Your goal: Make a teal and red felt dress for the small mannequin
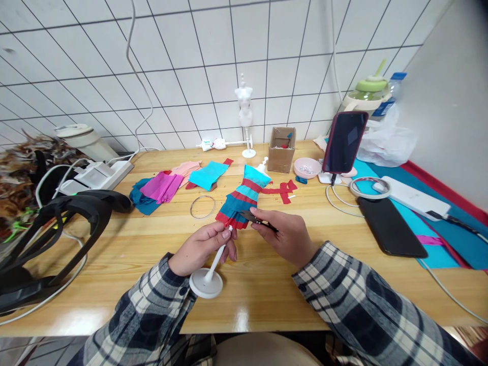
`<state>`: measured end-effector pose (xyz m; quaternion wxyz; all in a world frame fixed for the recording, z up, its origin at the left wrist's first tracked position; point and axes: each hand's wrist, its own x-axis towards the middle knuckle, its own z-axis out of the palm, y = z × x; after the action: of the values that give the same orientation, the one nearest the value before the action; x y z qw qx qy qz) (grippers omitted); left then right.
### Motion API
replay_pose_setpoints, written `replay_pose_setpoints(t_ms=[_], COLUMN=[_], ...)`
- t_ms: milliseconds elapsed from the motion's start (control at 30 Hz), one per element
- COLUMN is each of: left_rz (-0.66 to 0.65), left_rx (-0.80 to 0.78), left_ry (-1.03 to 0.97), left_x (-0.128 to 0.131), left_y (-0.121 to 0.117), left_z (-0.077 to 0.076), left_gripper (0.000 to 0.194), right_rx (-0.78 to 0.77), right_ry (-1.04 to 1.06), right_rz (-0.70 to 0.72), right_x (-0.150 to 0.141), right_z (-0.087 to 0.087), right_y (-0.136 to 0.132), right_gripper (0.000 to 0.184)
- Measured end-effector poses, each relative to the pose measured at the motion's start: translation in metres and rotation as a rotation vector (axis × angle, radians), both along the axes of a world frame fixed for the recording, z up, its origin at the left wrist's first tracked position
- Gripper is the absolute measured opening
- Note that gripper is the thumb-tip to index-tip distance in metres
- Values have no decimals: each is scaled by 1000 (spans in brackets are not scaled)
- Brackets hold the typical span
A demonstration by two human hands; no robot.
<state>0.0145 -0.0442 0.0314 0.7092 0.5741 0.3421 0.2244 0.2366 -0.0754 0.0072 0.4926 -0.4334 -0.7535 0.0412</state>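
Observation:
A small mannequin wearing a teal and red striped paper dress [242,200] is tilted away from me over the wooden table [152,239]. My left hand [204,248] is closed around its white stand pole, whose round base [206,283] points back at me. My right hand [287,235] is closed on a thin dark tool [257,219], its tip touching the red hem of the skirt. Both sleeves are plaid.
Teal, magenta, pink and red paper pieces [171,184] lie behind, with a wire ring [202,207], a bare white mannequin [245,114], a cardboard box [282,149], a pink bowl [307,167], a propped phone [345,142], a dark tablet [391,226] and a black headset [57,223] at left.

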Motion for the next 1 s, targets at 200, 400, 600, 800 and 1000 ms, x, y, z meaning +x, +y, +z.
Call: replay_pose_setpoints(t_ms=[200, 400, 600, 800, 1000], left_rz=[12, 11, 6, 12, 64], left_rx=[0, -1, -6, 9, 18], left_ry=[2, -4, 8, -2, -23], left_x=[1, 0, 0, 0, -2], left_y=[0, 0, 0, 0, 4], left_z=[1, 0, 1, -1, -6], left_gripper=[27, 27, 28, 26, 25], right_rx=[-10, 0, -9, 18, 71], right_ry=[8, 1, -12, 20, 39], right_rz=[36, 12, 19, 36, 62], right_x=[0, 0, 0, 1, 2], right_z=[1, 0, 1, 4, 5], right_y=[0, 1, 1, -1, -4], right_gripper=[29, 29, 26, 25, 28])
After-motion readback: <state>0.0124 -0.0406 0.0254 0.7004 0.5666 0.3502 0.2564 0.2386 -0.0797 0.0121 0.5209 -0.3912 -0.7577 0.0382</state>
